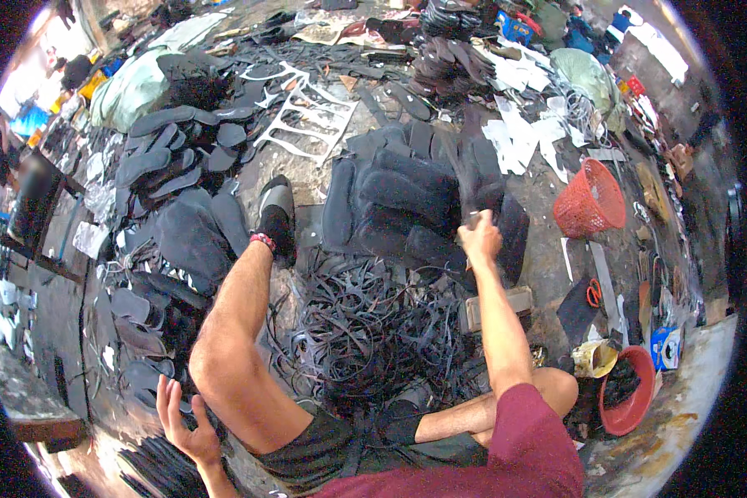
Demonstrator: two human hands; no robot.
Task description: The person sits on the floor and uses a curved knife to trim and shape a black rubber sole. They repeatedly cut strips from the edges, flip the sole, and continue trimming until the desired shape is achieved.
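Observation:
My right hand (pixel 481 239) is closed at the right side of a stack of dark padded sole-shaped pieces (pixel 407 191). A small dark thing shows at its fingers, too unclear to name. Just beyond that hand stands a blurred dark upright piece (pixel 473 158); I cannot tell whether the hand grips it. Down at the lower left, my left hand (pixel 192 430) is raised beside my bent knee, fingers spread and holding nothing. Between my legs lies a tangled heap of thin black offcut strips (pixel 365 328).
Piles of dark soles (pixel 162 153) lie on the left, beyond my shod foot (pixel 276 212). A white cut-out sheet (pixel 307 116) lies ahead. To the right are a red basket (pixel 589 199), orange-handled scissors (pixel 593 292), a pale block (pixel 498 309), a tin (pixel 595 358) and a red tub (pixel 627 402).

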